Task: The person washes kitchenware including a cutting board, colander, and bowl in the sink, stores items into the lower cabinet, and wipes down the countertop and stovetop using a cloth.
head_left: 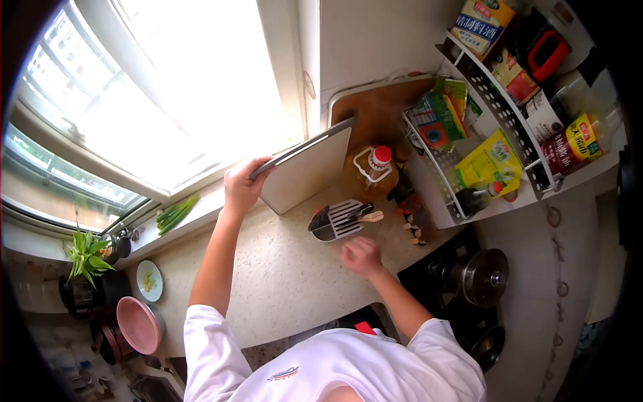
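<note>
My left hand (245,186) grips the near edge of a cutting board (305,171), which stands upright on the counter beside the window; it has a pale face and a dark rim. My right hand (362,256) hovers over the counter with its fingers curled in, and nothing shows in it. Just beyond that hand is a slotted knife block (337,221), with dark-handled and wooden-handled tools in it. A large oil jug (370,175) with a red cap stands behind the block.
A brown board (382,107) leans against the back wall. On the right are a shelf rack (499,84) of packets, small bottles (416,224) and a lidded pot (485,277) on the stove. Green onions (177,214), a plate (149,281) and a pink basin (139,326) lie left.
</note>
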The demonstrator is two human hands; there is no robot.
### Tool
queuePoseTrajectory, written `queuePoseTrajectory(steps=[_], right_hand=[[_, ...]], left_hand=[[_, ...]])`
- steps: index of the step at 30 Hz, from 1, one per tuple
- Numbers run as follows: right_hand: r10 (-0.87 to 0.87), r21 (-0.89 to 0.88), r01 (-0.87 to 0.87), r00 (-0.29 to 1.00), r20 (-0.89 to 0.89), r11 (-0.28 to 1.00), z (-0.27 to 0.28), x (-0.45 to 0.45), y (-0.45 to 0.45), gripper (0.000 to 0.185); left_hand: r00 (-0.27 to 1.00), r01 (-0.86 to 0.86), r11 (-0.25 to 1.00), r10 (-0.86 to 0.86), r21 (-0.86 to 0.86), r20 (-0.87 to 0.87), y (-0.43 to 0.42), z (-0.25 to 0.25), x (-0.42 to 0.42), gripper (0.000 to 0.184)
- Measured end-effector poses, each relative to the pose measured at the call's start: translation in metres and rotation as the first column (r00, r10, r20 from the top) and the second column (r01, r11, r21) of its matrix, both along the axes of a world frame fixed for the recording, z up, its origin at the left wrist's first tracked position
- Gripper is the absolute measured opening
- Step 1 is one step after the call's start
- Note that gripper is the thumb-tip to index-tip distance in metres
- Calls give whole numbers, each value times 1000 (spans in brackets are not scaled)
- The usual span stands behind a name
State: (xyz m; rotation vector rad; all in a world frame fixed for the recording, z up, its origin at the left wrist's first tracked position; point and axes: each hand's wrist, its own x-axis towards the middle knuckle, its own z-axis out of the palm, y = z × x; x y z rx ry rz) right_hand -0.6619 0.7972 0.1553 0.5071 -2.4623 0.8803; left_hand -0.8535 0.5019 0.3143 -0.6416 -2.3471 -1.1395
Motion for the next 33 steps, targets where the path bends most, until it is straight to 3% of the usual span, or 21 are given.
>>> queuePoseTrajectory(steps=[2,4,6,8,11,14,16,20,24,27,30,32,33], right_hand=[[-151,-84,143,983,-104,986,18,6,36,10],[-432,-149,427,902,0,892,41,-12,60,15],[-429,-124,431,902,45,894,82,-50,76,22],[-356,2,360,922,153,933,97,-78,88,27],[-192,38,189,965,179,981,84,-114,106,27],[-204,159,165,941,270,973,80,-127,110,26],[-205,57,197,953,222,979,83,-127,105,20],[-234,-39,252,937,259,967,80,-124,103,18],[-317,17,329,892,322,944,99,-107,100,20],[-351,46,353,894,278,934,101,-94,101,20],[-377,109,364,912,158,925,98,-84,105,20],[-339,142,328,939,62,934,95,-78,108,20],[-318,79,310,940,122,947,98,-74,108,22]], left_hand=[[999,-15,1000,15,-14,51,1,3,-2,22],[994,-18,1000,20,-21,107,2,6,-2,22],[987,-3,1000,6,-20,158,5,12,-5,22],[980,8,993,-32,121,198,2,0,-11,21],[961,-7,972,-58,234,270,2,-7,-13,22],[953,-25,954,-67,298,295,2,-11,-10,21],[949,-29,922,-96,385,301,6,-13,-7,21],[976,-2,937,-75,349,207,20,-21,-10,22],[985,13,928,-75,371,154,50,-21,-18,21],[981,64,915,-130,399,142,76,-17,-31,22],[994,42,943,-73,331,83,104,-11,-45,17],[998,-57,970,46,238,53,118,-15,-50,37],[988,-150,963,139,224,62,130,-17,-49,44]])
